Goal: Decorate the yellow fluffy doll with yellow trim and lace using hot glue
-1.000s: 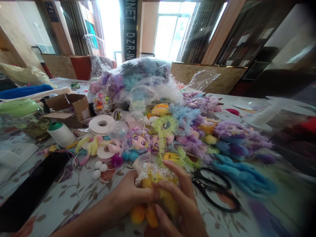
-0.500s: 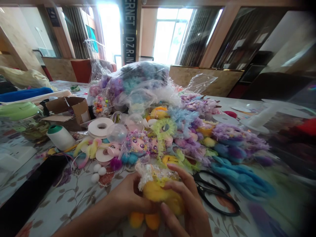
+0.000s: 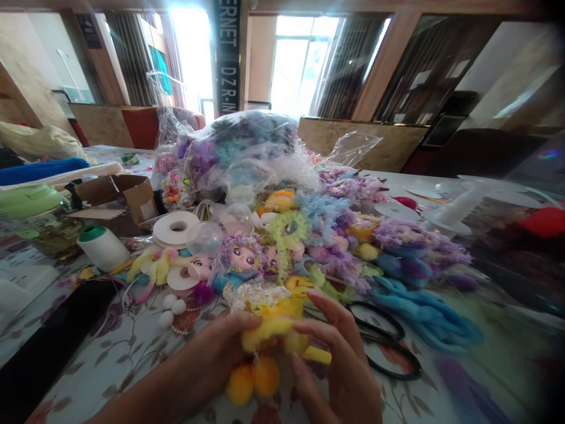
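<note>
A fluffy yellow plush piece (image 3: 270, 333) with clear, shiny ruffled trim (image 3: 256, 295) is in my hands at the near middle of the table. Two orange pom-poms (image 3: 253, 380) hang below it. My left hand (image 3: 220, 338) is closed around its left side, thumb on top. On the right side, my right hand (image 3: 348, 359) pinches the yellow edge between thumb and fingers, with the index finger raised. A yellow strip (image 3: 316, 354) shows beneath those fingers. Black-handled scissors (image 3: 397, 353) lie just right of my right hand, their blades hidden.
Behind my hands lies a heap of doll faces (image 3: 242, 257), ruffles and pom-poms, backed by a large clear plastic bag (image 3: 260, 141). Blue fibre (image 3: 428, 315) is at right. A thread cone (image 3: 102, 248), ribbon roll (image 3: 175, 228), cardboard box (image 3: 136, 200) and black strip (image 3: 57, 335) are at left.
The yellow plush has tipped, and its trim now leans left. More of the orange pom-poms shows below it. A yellow strip has come into sight by my right fingers. The view has shifted slightly.
</note>
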A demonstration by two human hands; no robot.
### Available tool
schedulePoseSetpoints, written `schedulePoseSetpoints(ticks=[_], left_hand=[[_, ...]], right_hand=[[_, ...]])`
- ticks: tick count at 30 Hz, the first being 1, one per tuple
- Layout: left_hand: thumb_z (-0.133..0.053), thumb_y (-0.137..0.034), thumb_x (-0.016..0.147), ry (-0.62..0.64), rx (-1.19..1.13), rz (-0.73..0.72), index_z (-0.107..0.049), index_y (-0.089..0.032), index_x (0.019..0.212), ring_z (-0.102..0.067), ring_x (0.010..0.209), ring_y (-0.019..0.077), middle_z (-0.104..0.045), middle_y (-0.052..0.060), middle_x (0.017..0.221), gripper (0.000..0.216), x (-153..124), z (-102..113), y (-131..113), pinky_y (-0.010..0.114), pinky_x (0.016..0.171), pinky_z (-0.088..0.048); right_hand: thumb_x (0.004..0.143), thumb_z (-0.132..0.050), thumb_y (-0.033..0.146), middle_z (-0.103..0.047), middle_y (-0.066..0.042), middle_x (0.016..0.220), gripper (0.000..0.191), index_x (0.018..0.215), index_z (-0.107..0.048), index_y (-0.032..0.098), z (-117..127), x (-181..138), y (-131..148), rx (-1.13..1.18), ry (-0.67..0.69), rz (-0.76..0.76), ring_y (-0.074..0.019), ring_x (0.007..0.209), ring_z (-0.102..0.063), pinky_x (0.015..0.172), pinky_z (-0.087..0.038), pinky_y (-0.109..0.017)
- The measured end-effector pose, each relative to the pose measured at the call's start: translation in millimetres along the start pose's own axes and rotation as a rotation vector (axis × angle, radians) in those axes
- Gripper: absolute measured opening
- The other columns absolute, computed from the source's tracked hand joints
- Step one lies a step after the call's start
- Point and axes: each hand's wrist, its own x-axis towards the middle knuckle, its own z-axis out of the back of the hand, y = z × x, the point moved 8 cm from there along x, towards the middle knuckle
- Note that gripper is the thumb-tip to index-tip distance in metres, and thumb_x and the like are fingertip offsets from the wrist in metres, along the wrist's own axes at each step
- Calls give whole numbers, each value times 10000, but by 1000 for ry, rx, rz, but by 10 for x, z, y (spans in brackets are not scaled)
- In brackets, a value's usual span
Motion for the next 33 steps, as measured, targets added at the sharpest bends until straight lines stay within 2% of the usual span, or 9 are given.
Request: schedulePoseSetpoints(ticks=[5, 12, 17, 22, 24, 27, 29, 33], left_hand=[[-623, -288, 815, 37, -57, 5, -785, -117, 947, -667, 849, 204, -760, 93, 896, 270, -3, -8, 13, 268, 849, -480], [-608, -233, 817, 72, -37, -30, -782, -137, 888, -642, 739, 160, -750, 66, 829, 211, -2, -104, -12, 234, 750, -476], [-657, -250, 792, 21, -19, -40, -782, -129, 840, -643, 727, 169, -747, 75, 817, 181, -8, -107, -41, 253, 775, -484], [-655, -208, 784, -33, 25, -55, -782, -124, 855, -659, 752, 189, -746, 74, 799, 168, -7, -28, -9, 263, 748, -485], [-658, -203, 780, -42, 35, -57, -781, -123, 886, -669, 779, 201, -749, 76, 820, 180, -1, -7, 3, 270, 743, -486], [-668, -240, 785, -44, 47, -49, -775, -116, 904, -678, 785, 214, -752, 88, 869, 202, 5, -18, 2, 293, 753, -494], [-672, -260, 789, -51, 55, -43, -771, -113, 897, -681, 799, 218, -751, 94, 882, 208, 2, -33, -7, 288, 739, -494], [-682, -268, 779, -96, 78, -46, -766, -112, 869, -678, 791, 216, -746, 90, 846, 199, -15, -14, -22, 279, 708, -490]], right_hand=[[883, -568, 206, -436, -86, 1412, 295, 1166, -592, 288, -40, 2, -56, -53, 34, -28, -309, 1318, -449, 1074, -411, -507], [828, -592, 261, -400, -80, 1457, 298, 1125, -592, 283, -124, -11, 24, 1, 101, 121, -348, 1329, -436, 1061, -417, -542], [855, -579, 209, -440, -98, 1426, 242, 1089, -586, 268, -32, 38, 12, -67, 16, 38, -358, 1333, -422, 1067, -373, -577], [803, -596, 198, -426, -83, 1439, 270, 1064, -576, 266, -92, 35, 59, 18, 108, 5, -372, 1369, -373, 1114, -316, -592], [817, -584, 217, -405, -72, 1458, 226, 1036, -573, 269, -126, 14, 12, 117, 164, -62, -356, 1378, -376, 1098, -367, -543], [873, -575, 281, -364, -84, 1486, 163, 1034, -556, 266, -143, -17, -103, 251, 201, -178, -333, 1364, -420, 992, -489, -443], [894, -583, 319, -349, -96, 1498, 193, 1079, -555, 269, -122, -27, -163, 238, 189, -217, -334, 1372, -417, 988, -499, -439], [884, -612, 299, -356, -95, 1500, 249, 1130, -569, 286, -108, -29, -147, 150, 219, -176, -334, 1409, -370, 1025, -481, -476]])
